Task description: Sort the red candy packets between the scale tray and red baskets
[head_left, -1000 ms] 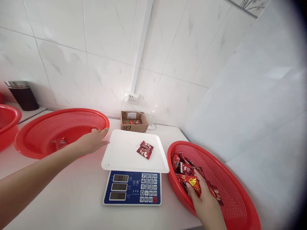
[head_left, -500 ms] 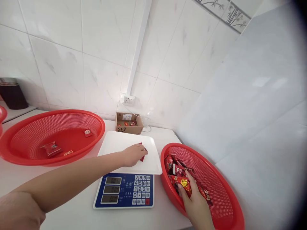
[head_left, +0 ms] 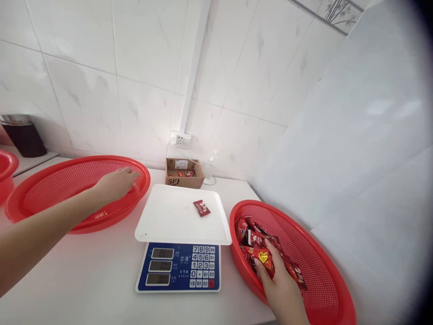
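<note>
My left hand reaches over the right part of the left red plastic basket. Its fingers stretch forward, with nothing visible in them; the hand and forearm hide much of the basket's inside. A single dark red snack packet lies on the white pan of a digital scale. Inside the right red basket, my right hand has thumb and fingers closed around a red packet with a gold print. Several other red packets lie around it.
Behind the scale stands a small cardboard box with a few packets inside, near a wall socket. A black container and part of another red basket are at the far left. Tiled wall closes off the back and right.
My left hand has left the packet on the scale pan and moved left over the left basket. My right hand stays on the packet in the right basket. The view has shifted slightly.
</note>
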`<state>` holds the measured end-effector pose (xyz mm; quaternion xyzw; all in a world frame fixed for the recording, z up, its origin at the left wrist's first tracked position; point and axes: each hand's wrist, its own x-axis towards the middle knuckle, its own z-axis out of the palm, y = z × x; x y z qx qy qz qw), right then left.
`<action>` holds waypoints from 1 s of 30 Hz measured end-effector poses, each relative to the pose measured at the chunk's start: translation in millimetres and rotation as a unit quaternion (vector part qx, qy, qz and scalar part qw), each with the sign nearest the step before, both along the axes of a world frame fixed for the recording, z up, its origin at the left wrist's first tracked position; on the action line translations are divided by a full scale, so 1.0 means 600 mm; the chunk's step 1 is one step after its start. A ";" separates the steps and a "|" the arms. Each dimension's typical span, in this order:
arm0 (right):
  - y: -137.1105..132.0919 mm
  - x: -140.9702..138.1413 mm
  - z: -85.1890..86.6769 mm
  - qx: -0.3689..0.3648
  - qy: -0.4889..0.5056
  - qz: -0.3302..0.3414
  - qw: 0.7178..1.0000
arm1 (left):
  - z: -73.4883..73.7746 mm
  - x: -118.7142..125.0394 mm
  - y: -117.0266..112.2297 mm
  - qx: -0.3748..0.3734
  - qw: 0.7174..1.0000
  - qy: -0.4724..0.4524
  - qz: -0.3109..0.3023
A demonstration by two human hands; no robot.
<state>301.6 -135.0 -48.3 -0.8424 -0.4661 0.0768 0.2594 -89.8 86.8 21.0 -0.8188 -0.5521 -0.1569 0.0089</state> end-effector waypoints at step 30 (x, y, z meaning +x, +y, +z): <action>0.009 0.029 -0.028 -0.001 -0.005 0.019 1.000 | 0.028 0.043 -0.047 -0.044 0.998 -0.032 -0.019</action>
